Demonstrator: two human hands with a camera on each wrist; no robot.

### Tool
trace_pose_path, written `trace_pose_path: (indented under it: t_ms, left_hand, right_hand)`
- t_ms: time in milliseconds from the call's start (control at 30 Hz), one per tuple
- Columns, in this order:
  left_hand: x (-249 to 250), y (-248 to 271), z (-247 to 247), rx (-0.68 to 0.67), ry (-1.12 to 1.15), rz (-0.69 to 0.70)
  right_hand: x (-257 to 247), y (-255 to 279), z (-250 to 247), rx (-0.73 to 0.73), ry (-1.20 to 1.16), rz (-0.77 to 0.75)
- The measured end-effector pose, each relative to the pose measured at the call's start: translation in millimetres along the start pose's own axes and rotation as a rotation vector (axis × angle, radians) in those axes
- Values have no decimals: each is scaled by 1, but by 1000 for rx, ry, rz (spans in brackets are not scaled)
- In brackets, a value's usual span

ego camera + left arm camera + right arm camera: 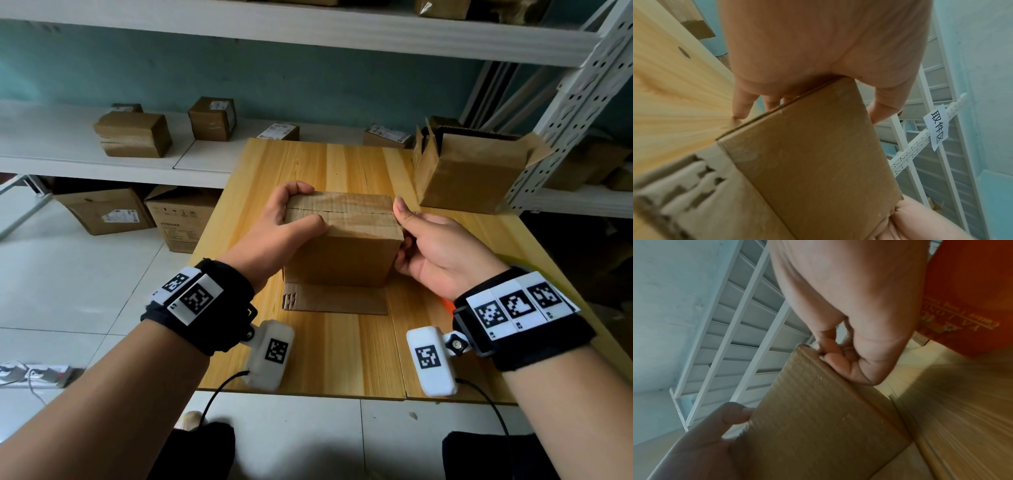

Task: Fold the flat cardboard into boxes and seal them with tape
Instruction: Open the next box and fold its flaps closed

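At the middle of the wooden table (342,356), I have the cardboard box (346,253) standing folded, its top flaps closed along a seam, a bottom flap (337,298) splayed flat toward 6 o'clock. My left hand (274,233) grasps the box's 9 o'clock end, thumb lying on the near top flap, fingers curled over the far top edge. My right hand (435,250) clasps the 3 o'clock end, thumb upright against the top corner, fingers wrapped round the side. At 1 o'clock from the box, an open carton (469,178) stands at the table's corner. Small sealed parcels (137,133) sit on the white shelf (51,144) at 10 o'clock.
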State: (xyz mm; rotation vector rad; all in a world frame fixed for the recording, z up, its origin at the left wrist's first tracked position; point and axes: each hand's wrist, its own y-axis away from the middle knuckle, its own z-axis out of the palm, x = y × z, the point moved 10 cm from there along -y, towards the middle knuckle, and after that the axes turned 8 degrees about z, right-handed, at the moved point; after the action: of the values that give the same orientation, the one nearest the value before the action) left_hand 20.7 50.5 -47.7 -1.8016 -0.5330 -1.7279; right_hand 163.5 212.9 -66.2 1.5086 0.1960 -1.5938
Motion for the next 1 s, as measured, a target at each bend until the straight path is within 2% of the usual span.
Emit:
trace_pose_path:
  t_ms: [533,800,1000]
  left_hand:
    - [3,3,2,36,-1,-3]
    - [4,9,3,79,-1,1]
    - [9,12,2,175,-3,4]
  right_hand:
    - [6,1,2,16,-34,-25]
    - [19,6,2,96,10,6]
    - [20,5,-1,203,43,-10]
